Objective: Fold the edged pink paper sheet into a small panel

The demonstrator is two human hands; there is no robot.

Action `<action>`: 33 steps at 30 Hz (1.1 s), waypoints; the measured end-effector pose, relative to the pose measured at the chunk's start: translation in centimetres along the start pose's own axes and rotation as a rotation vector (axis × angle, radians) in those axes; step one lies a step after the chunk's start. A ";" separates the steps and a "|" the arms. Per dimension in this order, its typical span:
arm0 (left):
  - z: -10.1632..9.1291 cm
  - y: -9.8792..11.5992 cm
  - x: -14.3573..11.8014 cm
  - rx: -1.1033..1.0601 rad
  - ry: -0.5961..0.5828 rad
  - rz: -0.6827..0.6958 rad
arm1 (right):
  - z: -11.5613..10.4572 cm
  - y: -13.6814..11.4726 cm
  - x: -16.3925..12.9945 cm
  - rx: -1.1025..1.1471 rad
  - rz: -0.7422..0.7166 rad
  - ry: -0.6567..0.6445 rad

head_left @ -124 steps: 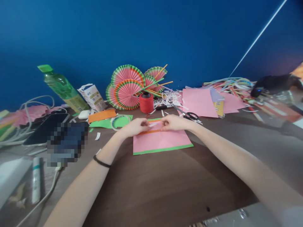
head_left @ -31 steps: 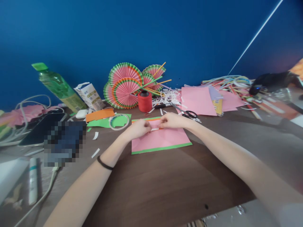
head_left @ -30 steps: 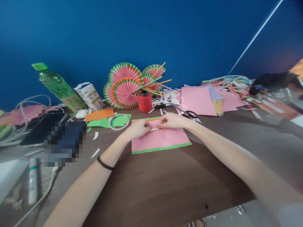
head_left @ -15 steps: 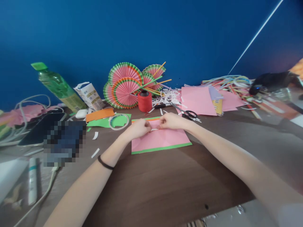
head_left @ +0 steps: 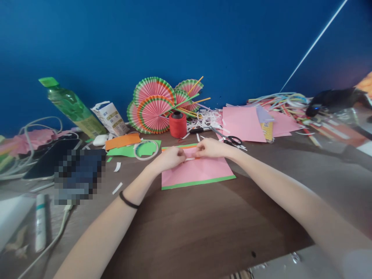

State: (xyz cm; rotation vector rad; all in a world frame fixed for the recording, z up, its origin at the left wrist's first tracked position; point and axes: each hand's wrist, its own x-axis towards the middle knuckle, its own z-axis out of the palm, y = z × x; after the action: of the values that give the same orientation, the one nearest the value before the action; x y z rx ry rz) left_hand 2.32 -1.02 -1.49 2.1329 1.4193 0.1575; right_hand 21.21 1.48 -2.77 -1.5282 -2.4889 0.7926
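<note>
Table: we work at a brown table (head_left: 203,228).
Paper: a pink sheet (head_left: 200,170) lies flat before us, steady for sticking.
Hands: our left hand (head_left: 168,158) and right hand (head_left: 210,148) pinch a white strip (head_left: 190,159) between them, fingertips closed on its ends, just above the sheet.
Behind: scissors (head_left: 231,140), red spool (head_left: 178,124), paper fans (head_left: 154,104).

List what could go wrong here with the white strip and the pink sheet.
1. Both hands, left hand and right hand, pinch a thin white strip over the pink sheet; it could tear or go on crooked.
2. Nothing pins the sheet's near edge, so it may slide on the table.
3. The scissors lie close beside the right hand and could be knocked.
</note>
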 end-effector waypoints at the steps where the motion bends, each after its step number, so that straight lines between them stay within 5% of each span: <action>1: -0.1 -0.1 0.0 -0.006 -0.011 0.016 | -0.2 0.1 0.0 0.026 -0.012 -0.015; 9: -1.5 -0.3 -0.6 -0.024 0.024 0.171 | -1.3 -0.3 -0.3 0.173 -0.163 0.172; 17: -1.8 -0.2 -0.9 -0.030 0.037 0.229 | -1.2 -0.7 -0.7 0.224 -0.231 -0.109; 33: -1.6 0.4 -1.1 0.034 0.059 0.194 | -0.8 -1.5 -1.2 0.225 -0.236 -0.143</action>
State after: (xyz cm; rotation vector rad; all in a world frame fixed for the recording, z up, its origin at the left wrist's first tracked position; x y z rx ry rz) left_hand 1.55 -1.45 0.25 2.3094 1.2534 0.2743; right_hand 20.87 0.18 -1.10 -1.1175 -2.5110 1.1278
